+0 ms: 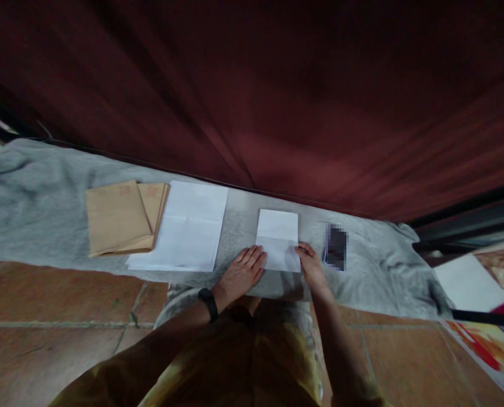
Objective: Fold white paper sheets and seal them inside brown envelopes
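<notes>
A white sheet of paper [278, 226] with a crease across its middle lies on the grey cloth in front of me. My left hand [244, 269] rests flat at its lower left edge, fingers stretched out and fingertips touching the paper. At the right edge, my right hand [310, 261] has its fingers curled and pinches the sheet. To the left lies a stack of larger white sheets [190, 226], also showing a faint crease. Brown envelopes [118, 217] are piled partly over that stack's left side.
A phone [336, 247], blurred out, lies right of my right hand. Grey cloth [374, 265] covers the long narrow surface. A dark red curtain [252, 113] hangs behind it. Tiled floor [65, 299] shows in front, and a white sheet [471, 282] and a colourful printed sheet [489, 350] lie far right.
</notes>
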A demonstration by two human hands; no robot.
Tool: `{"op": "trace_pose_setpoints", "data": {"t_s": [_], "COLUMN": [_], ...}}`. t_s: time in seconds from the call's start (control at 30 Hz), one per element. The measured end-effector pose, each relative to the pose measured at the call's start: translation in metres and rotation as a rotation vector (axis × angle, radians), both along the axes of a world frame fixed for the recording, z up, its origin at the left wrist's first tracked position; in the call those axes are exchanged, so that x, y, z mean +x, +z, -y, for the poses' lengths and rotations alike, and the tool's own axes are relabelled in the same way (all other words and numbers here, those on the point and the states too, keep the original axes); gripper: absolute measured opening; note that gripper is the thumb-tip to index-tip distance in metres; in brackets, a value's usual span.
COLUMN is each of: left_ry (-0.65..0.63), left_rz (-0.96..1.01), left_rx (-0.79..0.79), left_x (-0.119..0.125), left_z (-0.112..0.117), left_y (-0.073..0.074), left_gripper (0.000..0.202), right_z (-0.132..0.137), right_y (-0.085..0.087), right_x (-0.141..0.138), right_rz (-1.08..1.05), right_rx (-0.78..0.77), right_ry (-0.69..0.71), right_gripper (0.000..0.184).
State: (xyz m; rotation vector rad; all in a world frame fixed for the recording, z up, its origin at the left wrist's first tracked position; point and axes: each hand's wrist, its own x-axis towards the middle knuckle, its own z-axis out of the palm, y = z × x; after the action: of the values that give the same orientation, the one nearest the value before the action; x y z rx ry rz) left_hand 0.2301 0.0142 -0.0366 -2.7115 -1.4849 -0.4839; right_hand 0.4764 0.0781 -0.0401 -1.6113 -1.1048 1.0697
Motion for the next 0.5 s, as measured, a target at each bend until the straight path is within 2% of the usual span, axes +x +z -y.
{"op": "trace_pose_setpoints", "data": {"t_s": [0.17,0.27,0.37,0.5], "left_ry": [-0.031,-0.025,-0.032,-0.077], "left_rz": [0.070,0.081,0.044,-0.055], "left_rx": [-0.008,0.001,0.005,0.029], "left_x": [-0.004,-0.003,-0.001,0.001], "left_z": [-0.002,-0.004,-0.006,-0.009], "left_y": [-0.001,-0.001,0.001,0.010], "left_gripper": [0.058,0.059,0.051,0.054], "right_z": [0.010,0.012,0.010,0.005], "right_y": [-0.004,-0.005,-0.006,-0.007], "right_x": [-0.005,-0.007,-0.009,-0.009], "right_rz": [-0.042,-0.009,0.047,0.136], "right_rx": [-0.088,-0.070,-0.039,0.014], "right_ry": [-0.014,0.005,0.024,0.036], "right_gripper": [0.042,0.039,0.034,0.034]}}
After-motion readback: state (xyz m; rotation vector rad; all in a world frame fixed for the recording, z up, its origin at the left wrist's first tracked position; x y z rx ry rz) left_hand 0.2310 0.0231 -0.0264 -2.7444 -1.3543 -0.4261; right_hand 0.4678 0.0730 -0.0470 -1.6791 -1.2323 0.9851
